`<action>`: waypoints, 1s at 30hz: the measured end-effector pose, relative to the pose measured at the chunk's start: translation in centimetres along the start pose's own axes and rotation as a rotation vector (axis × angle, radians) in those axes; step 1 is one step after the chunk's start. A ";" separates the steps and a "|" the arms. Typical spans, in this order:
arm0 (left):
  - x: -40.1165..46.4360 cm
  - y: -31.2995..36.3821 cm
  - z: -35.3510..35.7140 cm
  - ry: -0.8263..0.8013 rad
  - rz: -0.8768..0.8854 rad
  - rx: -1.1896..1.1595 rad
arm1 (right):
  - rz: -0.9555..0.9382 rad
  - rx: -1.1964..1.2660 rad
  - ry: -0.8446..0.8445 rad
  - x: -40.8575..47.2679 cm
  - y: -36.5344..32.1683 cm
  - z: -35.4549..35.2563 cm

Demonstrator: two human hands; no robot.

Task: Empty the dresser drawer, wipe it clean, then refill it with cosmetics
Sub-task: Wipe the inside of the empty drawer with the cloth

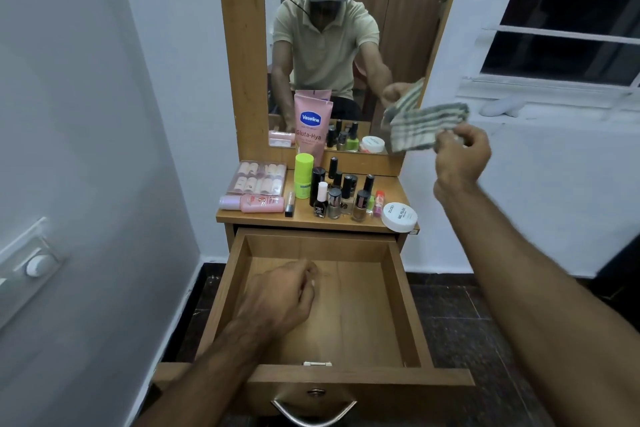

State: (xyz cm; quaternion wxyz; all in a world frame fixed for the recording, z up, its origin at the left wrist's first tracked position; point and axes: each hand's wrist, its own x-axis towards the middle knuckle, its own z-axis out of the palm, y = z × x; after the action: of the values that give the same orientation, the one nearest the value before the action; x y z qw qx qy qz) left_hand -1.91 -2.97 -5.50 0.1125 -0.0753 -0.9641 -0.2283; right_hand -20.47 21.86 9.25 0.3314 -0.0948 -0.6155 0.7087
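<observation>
Hovering over the empty drawer (394, 305), left hand (280, 291) loosely curled, holding nothing visible. Right hand (462, 152) pinches checked cloth (420, 128) above dresser top's right edge. Risk: lowering the cloth could clip the white jar (399, 216) overhanging that front-right corner, or topple the bottles (341, 196).

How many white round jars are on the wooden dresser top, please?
1: the white round jar sits at the wooden dresser top's front right corner. Clustered bottles might hide another.
</observation>
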 end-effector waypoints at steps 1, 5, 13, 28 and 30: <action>0.0 0.2 -0.1 0.019 0.003 0.001 | -0.018 0.060 0.003 -0.3 -1.7 -0.8; 0.0 0.9 -0.8 0.030 -0.061 -0.181 | 0.014 0.196 -0.243 -5.2 -7.5 -4.2; 0.1 1.9 -5.0 -0.321 -0.301 -0.978 | 0.288 -0.239 -0.762 -17.6 1.0 -6.7; -1.5 -1.2 -1.5 0.029 -0.385 -0.333 | -0.092 -0.770 -0.720 -21.1 7.1 -7.1; -1.6 -1.6 -1.4 0.061 -0.409 -0.254 | -0.059 -0.983 -0.790 -21.1 7.0 -7.4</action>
State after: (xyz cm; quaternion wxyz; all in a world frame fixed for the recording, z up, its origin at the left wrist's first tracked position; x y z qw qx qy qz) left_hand -0.45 -5.16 -5.32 0.0828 0.1147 -0.9190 -0.3680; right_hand -2.86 15.39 -4.75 0.0164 0.0497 -0.9476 0.3150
